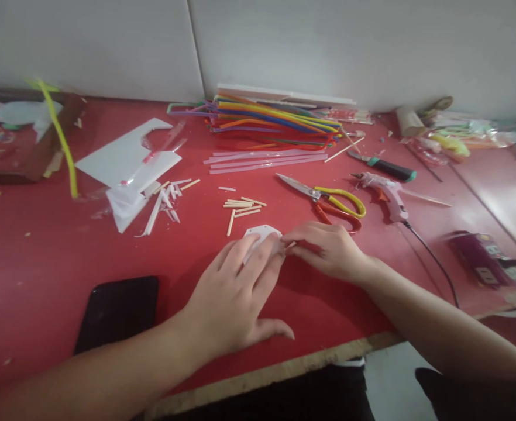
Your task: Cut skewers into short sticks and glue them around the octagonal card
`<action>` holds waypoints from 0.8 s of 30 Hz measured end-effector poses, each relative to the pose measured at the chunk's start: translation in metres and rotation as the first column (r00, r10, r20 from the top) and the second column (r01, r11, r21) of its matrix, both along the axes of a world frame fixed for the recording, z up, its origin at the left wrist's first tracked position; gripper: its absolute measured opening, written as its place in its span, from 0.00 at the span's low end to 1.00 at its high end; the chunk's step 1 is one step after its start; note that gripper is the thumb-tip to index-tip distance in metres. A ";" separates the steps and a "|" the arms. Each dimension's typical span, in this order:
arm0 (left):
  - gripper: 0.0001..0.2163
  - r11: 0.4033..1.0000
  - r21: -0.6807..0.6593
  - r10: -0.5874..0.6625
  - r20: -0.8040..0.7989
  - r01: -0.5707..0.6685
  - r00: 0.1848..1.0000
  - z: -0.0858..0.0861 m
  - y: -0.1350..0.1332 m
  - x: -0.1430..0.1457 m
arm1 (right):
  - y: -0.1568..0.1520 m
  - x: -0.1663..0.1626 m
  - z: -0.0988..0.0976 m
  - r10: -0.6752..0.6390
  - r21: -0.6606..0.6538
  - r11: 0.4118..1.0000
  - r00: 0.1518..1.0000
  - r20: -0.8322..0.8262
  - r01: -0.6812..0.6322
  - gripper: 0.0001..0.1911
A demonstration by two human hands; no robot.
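A small white many-sided piece [265, 230] with little holes near its rim lies on the red table. Stretched fingers of my left hand [236, 286] rest flat over it, thumb spread out to the side; they cover much of the piece. At its right edge, my right hand [323, 248] pinches a short wooden stick [290, 246], of which only a bit shows. Just beyond the piece lie several short wooden sticks [240, 204]. Scissors [323, 199] with yellow and red handles lie open behind my right hand.
A pink glue gun [387, 196] and a utility knife [387, 168] lie to the right, near a purple power socket block [481, 257]. Pipe cleaners [275, 120] and glue sticks [267, 162] are at the back. White board scraps [121, 155] and a phone [117, 313] are left.
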State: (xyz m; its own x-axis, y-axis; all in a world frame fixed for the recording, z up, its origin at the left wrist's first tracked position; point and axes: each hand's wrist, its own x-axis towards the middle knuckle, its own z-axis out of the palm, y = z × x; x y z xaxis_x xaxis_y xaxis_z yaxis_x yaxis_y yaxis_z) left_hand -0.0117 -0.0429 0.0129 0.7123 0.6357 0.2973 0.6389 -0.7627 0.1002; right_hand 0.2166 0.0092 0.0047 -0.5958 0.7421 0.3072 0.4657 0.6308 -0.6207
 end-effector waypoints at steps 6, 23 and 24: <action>0.45 0.995 -0.102 0.008 -0.071 -0.015 0.997 -0.010 0.004 -0.001 | 0.001 0.003 -0.001 -0.031 -0.122 0.992 0.999 -0.023 0.028 0.13; 0.35 0.996 -0.057 0.062 -0.023 -0.063 0.998 -0.005 0.002 -0.001 | 0.001 0.003 0.004 -0.229 0.047 0.970 0.962 -0.150 0.238 0.14; 0.35 0.995 -0.071 0.061 -0.032 -0.063 0.998 -0.006 0.002 -0.001 | 0.001 0.003 0.004 -0.233 0.055 0.968 0.960 -0.152 0.244 0.15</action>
State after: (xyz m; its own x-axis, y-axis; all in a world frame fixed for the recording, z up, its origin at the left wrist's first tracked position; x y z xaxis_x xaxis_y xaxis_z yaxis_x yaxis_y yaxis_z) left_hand -0.0125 -0.0407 0.0068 0.6788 0.6978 0.2285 0.6882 -0.7132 0.1336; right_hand 0.2195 0.0100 0.0091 -0.3500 0.8300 0.4343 0.5174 0.5578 -0.6490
